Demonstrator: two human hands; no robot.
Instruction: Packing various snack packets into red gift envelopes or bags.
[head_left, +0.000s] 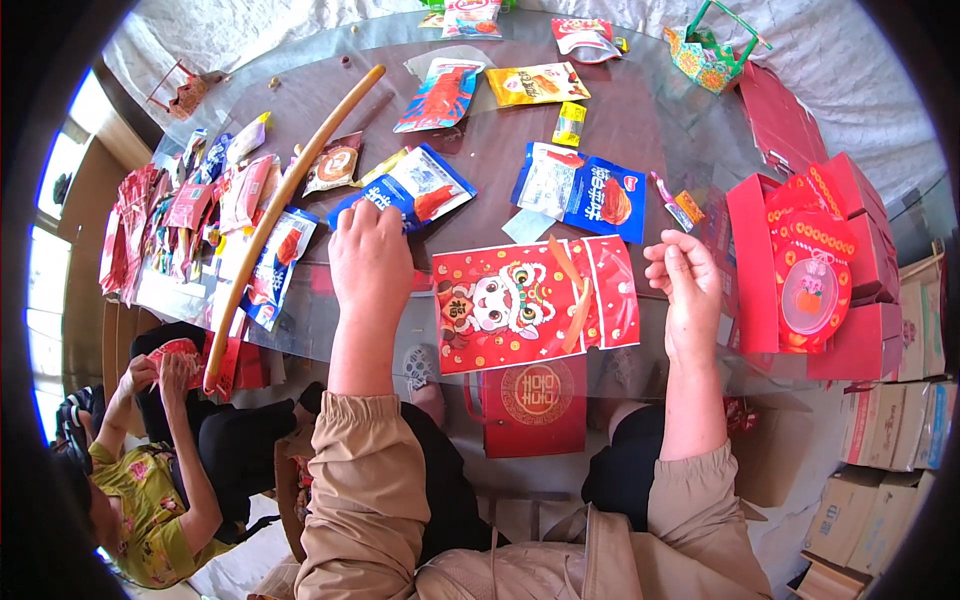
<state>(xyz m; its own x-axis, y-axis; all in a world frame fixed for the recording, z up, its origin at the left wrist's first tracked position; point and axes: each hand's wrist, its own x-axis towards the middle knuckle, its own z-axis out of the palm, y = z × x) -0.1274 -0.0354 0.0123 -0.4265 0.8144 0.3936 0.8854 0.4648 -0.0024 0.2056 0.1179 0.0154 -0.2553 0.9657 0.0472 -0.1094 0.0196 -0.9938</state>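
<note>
A red drawstring gift bag (480, 337) with a lion-dance print and an orange ribbon (579, 311) lies flat at the table's near edge. Left of it, my left hand (371, 251) rests over the near end of a blue-and-white snack packet (442, 187); its fingertips are hidden, so a grip cannot be told. My right hand (682, 274) hovers just right of the bag, fingers curled loosely, with nothing visible in it. Beyond the bag lies another blue snack packet (611, 195), with small wrapped candies (679, 202) to its right. A round pastry in a wrapper (334, 165) lies further left.
A curved wooden stick (281, 195) crosses the left side beside piled small packets (191, 202). Red boxes (862, 277) and a filled red bag (814, 277) stand right. More snack bags (442, 94) lie at the back. A co-worker (154, 480) sits lower left, holding something red.
</note>
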